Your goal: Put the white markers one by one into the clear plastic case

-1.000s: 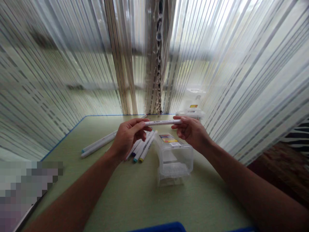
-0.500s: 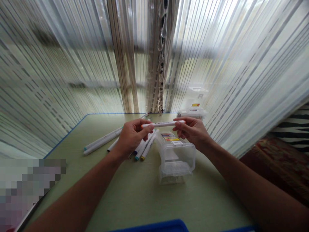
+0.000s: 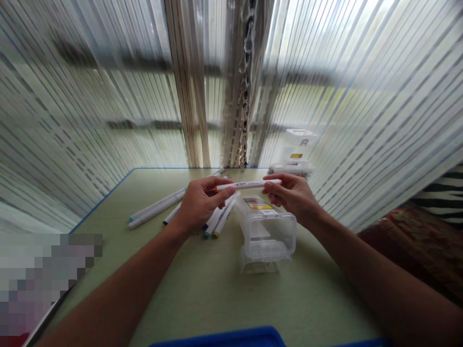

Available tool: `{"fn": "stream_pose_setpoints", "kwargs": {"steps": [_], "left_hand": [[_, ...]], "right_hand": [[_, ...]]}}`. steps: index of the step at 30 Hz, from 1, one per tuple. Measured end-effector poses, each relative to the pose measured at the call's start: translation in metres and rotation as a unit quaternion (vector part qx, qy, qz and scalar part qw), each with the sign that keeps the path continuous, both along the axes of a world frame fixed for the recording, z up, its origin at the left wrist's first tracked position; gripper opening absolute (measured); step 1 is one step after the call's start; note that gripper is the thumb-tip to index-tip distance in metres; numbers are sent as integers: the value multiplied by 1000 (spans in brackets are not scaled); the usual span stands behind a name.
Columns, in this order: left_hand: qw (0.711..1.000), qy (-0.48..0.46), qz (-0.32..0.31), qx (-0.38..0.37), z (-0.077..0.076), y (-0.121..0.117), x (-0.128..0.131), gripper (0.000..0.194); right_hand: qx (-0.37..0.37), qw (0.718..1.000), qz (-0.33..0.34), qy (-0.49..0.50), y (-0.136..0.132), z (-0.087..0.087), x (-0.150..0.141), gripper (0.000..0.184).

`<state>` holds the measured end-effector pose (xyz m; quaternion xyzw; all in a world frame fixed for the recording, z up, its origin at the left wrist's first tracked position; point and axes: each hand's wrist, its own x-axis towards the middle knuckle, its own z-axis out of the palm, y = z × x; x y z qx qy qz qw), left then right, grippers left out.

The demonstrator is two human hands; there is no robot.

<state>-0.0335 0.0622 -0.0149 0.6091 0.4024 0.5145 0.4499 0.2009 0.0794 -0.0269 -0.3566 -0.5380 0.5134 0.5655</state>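
A white marker with orange ends [image 3: 249,184] is held level above the table between both hands. My left hand [image 3: 198,202] pinches its left end with thumb and fingers, and my right hand [image 3: 291,195] pinches the right end. Below and to the left of it, several white markers [image 3: 221,219] with coloured tips lie on the table, partly hidden behind my left hand. Two more long markers [image 3: 157,208] rest farther left. Just under my right hand, a clear plastic case [image 3: 271,233] lies on its side with its open end towards me and a yellow label on top.
The pale green table [image 3: 202,289] has a blue edge. Another clear case [image 3: 294,159] stands at the back right by the striped curtain [image 3: 144,96]. Something blue [image 3: 224,337] shows at the near edge. Patterned fabric [image 3: 415,236] lies at right.
The whole view has shifted slightly. Both hands keep the same pinch on the marker, and the markers and cases on the table lie as before.
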Motion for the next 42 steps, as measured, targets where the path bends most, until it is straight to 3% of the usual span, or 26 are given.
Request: {"fn": "stream_pose_setpoints", "kwargs": {"steps": [6, 26, 42], "left_hand": [[1000, -4, -2, 8, 0, 1, -1, 28], [985, -158, -32, -64, 3, 1, 0, 30], [973, -206, -42, -95, 5, 2, -1, 27]], "right_hand": [[-8, 1000, 4, 14, -1, 2, 0, 26], [-44, 997, 22, 58, -2, 8, 2, 25], [-66, 995, 31, 69, -1, 9, 3, 22]]}}
